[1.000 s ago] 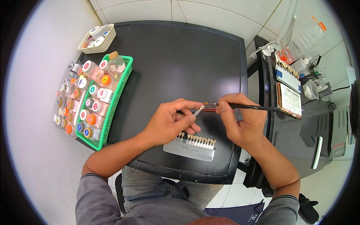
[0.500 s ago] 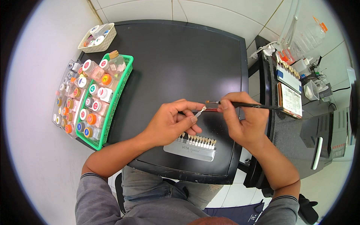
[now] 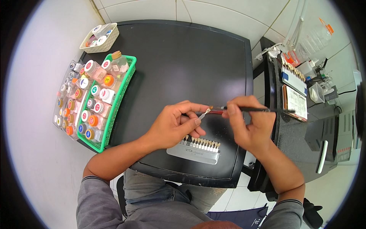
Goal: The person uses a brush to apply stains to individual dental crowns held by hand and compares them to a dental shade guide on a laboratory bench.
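Note:
My left hand (image 3: 177, 120) pinches a small tooth shade tab (image 3: 205, 113) between thumb and fingers, its pale tooth-shaped end pointing up and right. A slim dark-and-red stick (image 3: 216, 112) passes behind the tab by the same hand; its kind and what supports it are unclear. My right hand (image 3: 251, 124) is closed around a black-handled brush (image 3: 253, 109), held nearly level. The brush's brown tip is at the tab's tooth end, touching or very close. Below my left hand, a grey tooth shade guide (image 3: 193, 154) with a row of tabs lies on the black table.
Jars with coloured lids fill a green basket (image 3: 124, 82) on the left, beside a clear rack of bottles (image 3: 66, 103). A cream basket (image 3: 108, 44) stands at the far left corner. On the right side table are a notebook (image 3: 296, 102) and another shade guide (image 3: 293, 82).
My right hand has shifted the brush so its tip now meets or nearly meets the shade tab's end; before, it hovered just above. My left hand stays in place.

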A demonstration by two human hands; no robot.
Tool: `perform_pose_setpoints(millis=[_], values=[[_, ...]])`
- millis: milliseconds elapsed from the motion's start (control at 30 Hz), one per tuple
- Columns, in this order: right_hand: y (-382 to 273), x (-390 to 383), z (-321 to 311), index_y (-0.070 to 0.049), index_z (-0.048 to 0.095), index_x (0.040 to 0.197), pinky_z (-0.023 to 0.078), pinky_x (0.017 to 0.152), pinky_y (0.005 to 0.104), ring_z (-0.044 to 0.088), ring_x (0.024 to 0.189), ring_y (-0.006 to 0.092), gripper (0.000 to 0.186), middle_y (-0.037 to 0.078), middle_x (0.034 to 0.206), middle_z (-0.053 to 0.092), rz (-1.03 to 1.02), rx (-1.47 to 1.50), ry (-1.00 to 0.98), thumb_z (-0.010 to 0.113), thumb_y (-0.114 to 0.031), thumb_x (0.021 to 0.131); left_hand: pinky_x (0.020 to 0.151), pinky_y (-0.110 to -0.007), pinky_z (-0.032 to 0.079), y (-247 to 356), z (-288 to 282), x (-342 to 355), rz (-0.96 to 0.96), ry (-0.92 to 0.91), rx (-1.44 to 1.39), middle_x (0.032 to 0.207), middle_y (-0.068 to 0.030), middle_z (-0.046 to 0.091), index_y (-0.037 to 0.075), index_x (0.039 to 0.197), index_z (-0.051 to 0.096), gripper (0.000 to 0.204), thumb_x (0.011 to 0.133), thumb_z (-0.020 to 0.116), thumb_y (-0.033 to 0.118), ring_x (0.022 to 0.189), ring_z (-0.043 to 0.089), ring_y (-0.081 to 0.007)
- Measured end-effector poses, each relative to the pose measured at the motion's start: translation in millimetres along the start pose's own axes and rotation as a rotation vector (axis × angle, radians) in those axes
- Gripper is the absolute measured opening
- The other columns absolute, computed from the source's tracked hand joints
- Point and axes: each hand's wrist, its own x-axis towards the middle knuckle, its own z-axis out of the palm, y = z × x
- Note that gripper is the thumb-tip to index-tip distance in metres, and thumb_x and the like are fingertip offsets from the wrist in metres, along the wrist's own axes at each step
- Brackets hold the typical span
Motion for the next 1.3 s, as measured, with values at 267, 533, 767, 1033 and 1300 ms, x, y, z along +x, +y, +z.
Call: perform_pose_setpoints(millis=[267,533,767,1033,1300], values=[[-1,-1,-1,0.004,0.076,0.093,0.061,0.063,0.0312,0.077,0.066,0.0196,0.005,0.012,0.087,0.079,0.007,0.009,-0.012,0.079,0.002,0.097,0.086,-0.028,0.068,-1,0,-1,0.018,0.008,0.005,0.109,-0.0108,0.073,-0.005,0.15,0.063,0.037,0.114,0.062,0.005,0.097,0.081,-0.0168],[-3,-1,0,0.003,0.077,0.097,0.059,0.061,0.0292,0.075,0.066,0.018,0.003,0.01,0.086,0.078,-0.038,-0.008,-0.025,0.079,0.001,0.098,0.087,-0.028,0.068,0,0,-1,0.019,0.003,-0.001,0.106,-0.0086,0.072,-0.005,0.15,0.063,0.038,0.114,0.063,0.005,0.097,0.081,-0.0168],[-3,2,-1,0.004,0.076,0.096,0.06,0.06,0.0313,0.077,0.067,0.0195,0.004,0.011,0.087,0.078,-0.05,-0.082,-0.059,0.079,0.001,0.098,0.086,-0.027,0.068,2,0,0,0.003,0.005,-0.003,0.106,-0.0099,0.074,-0.005,0.149,0.064,0.037,0.114,0.063,0.005,0.097,0.08,-0.0158],[1,0,1,0.002,0.078,0.096,0.059,0.061,0.0309,0.076,0.065,0.021,0.003,0.011,0.086,0.078,0.007,-0.049,-0.047,0.079,0.0,0.097,0.085,-0.027,0.068,0,0,0,0.016,0.008,0.0,0.105,-0.0101,0.075,-0.004,0.149,0.064,0.037,0.114,0.063,0.005,0.094,0.08,-0.0148],[-1,2,-1,0.005,0.076,0.094,0.061,0.063,0.0288,0.077,0.067,0.0188,0.006,0.012,0.089,0.079,0.006,-0.016,0.038,0.078,0.001,0.098,0.084,-0.027,0.067,2,-1,-1,-0.013,0.009,-0.009,0.102,-0.0107,0.077,-0.004,0.15,0.064,0.037,0.114,0.063,0.006,0.093,0.079,-0.014]])
